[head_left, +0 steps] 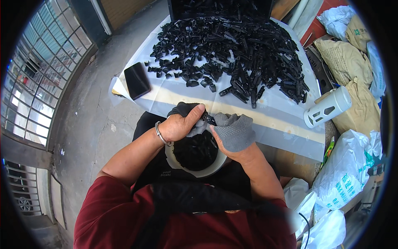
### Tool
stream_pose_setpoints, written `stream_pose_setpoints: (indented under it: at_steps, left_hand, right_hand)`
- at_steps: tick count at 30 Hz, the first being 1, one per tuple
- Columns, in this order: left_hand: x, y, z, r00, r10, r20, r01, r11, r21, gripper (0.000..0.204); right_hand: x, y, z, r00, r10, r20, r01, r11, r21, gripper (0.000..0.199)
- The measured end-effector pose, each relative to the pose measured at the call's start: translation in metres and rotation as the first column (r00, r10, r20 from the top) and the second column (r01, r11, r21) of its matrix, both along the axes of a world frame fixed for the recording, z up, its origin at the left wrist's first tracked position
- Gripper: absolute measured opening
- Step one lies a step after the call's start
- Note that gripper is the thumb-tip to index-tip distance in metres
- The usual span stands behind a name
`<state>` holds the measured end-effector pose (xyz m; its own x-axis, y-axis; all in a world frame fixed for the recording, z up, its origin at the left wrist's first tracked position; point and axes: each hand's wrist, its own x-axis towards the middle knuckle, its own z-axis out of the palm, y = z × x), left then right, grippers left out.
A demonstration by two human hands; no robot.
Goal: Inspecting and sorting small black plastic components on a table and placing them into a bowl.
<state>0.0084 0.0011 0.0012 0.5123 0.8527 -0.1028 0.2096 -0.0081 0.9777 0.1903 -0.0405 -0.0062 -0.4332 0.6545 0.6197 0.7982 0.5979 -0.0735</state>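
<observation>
Hundreds of small black plastic clips (232, 50) heaped on white-sheeted table (282, 124). White round bowl of black parts (195, 152) sits in lap. Bare left hand (180, 124) and grey dotted-gloved right hand (234, 132) both pinch one small black plastic piece (209, 120) above bowl. Black phone (137, 80) lies at table's left edge.

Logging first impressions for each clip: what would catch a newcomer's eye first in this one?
First, the big heap of small black plastic parts spread over the white sheet on the table ahead. Next, the two hands meeting at the centre: the left hand and the right hand, which wears a grey glove, pinch a small black piece over a white bowl of more parts in the lap. A dark phone lies at the sheet's left edge.
</observation>
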Motion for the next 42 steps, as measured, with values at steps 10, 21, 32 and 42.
stream_pose_setpoints:
  at_steps: [10,21,32,42]
  left_hand:
    - [-0.005,0.001,-0.011,0.904,0.026,-0.427,0.204,0.851,0.483,0.035]
    - [0.043,0.077,-0.031,0.750,0.344,-0.564,0.246,0.647,0.722,0.023]
    - [0.014,0.067,-0.045,0.778,0.463,-0.424,0.103,0.572,0.814,0.019]
    - [-0.006,0.032,-0.011,0.896,0.180,-0.407,0.018,0.899,0.437,0.030]
  right_hand:
    - [-0.016,0.003,-0.031,0.974,0.112,-0.198,-0.167,0.942,-0.290,0.017]
    - [0.024,0.083,-0.016,0.929,-0.275,0.247,0.306,0.947,-0.097,0.022]
    - [0.036,0.087,-0.020,0.853,0.038,-0.520,-0.029,0.999,0.025,0.013]
    - [0.030,0.051,-0.004,0.842,0.078,-0.533,-0.204,0.962,-0.181,0.031]
